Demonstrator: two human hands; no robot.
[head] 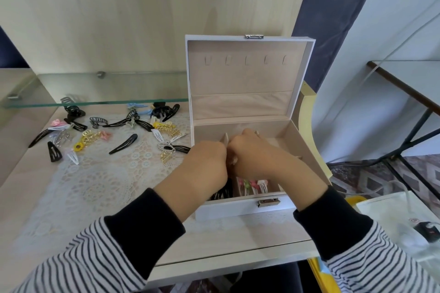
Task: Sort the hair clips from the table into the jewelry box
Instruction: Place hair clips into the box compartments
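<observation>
Together, left hand [205, 165], right hand [258, 158] inside jewelry box [226, 209], fingers hidden, grip unclear.

Soft, even daylight, faint shadows, wide-angle bending at the edges, slightly soft focus.

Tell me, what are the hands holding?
Hard to tell. The left hand and right hand curl together inside the jewelry box; something pale peeks between them.

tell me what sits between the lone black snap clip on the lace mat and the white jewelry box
Head view: a silver oval clip, a gold wire clip and a second black snap clip.
</observation>
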